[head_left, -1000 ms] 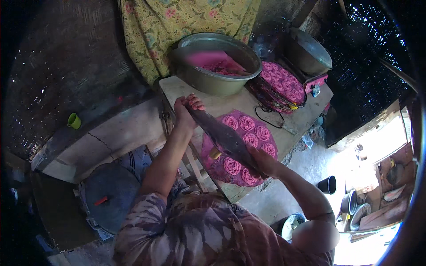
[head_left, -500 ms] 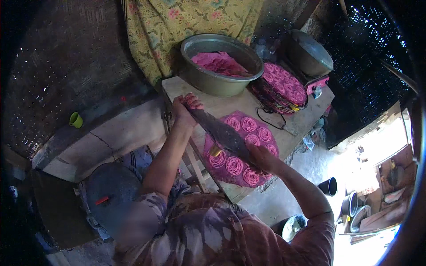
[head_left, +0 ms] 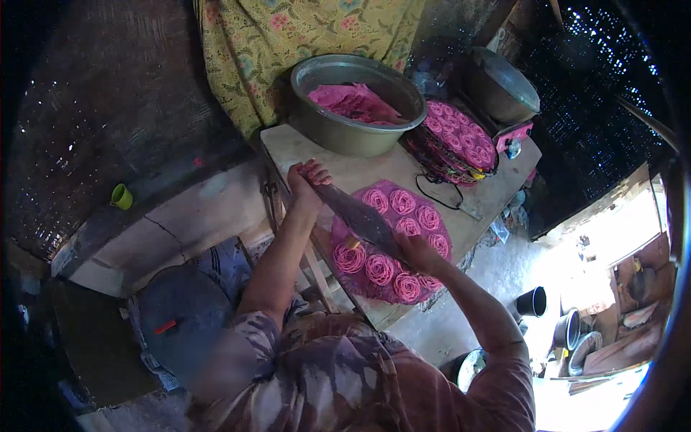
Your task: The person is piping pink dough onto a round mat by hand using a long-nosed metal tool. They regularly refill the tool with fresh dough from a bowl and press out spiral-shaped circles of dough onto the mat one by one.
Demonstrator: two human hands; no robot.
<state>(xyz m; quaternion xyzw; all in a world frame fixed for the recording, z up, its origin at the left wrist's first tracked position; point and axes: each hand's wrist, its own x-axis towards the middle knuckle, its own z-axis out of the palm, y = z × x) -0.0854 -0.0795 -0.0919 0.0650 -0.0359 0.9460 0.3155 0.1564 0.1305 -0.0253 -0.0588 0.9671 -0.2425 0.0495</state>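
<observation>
My left hand (head_left: 305,181) grips the upper end of a long dark grey bag (head_left: 360,216), and my right hand (head_left: 417,252) grips its lower end. The bag lies slantwise just above a round woven tray (head_left: 345,281) on a pale wooden table (head_left: 360,173). Several pink spiral coils (head_left: 403,201) sit in rows on the tray. A small yellow piece (head_left: 351,243) shows under the bag, beside a coil.
A metal basin (head_left: 345,133) with pink dough (head_left: 353,101) stands at the table's back. To its right is a stack of trays with pink coils (head_left: 461,140), then a grey metal pot (head_left: 504,86). A floral cloth (head_left: 288,43) hangs behind. A green cup (head_left: 121,196) sits on the left ledge; a black bucket (head_left: 533,301) stands on the ground.
Both hands keep their hold on the bag over the tray. The bag has shifted only slightly.
</observation>
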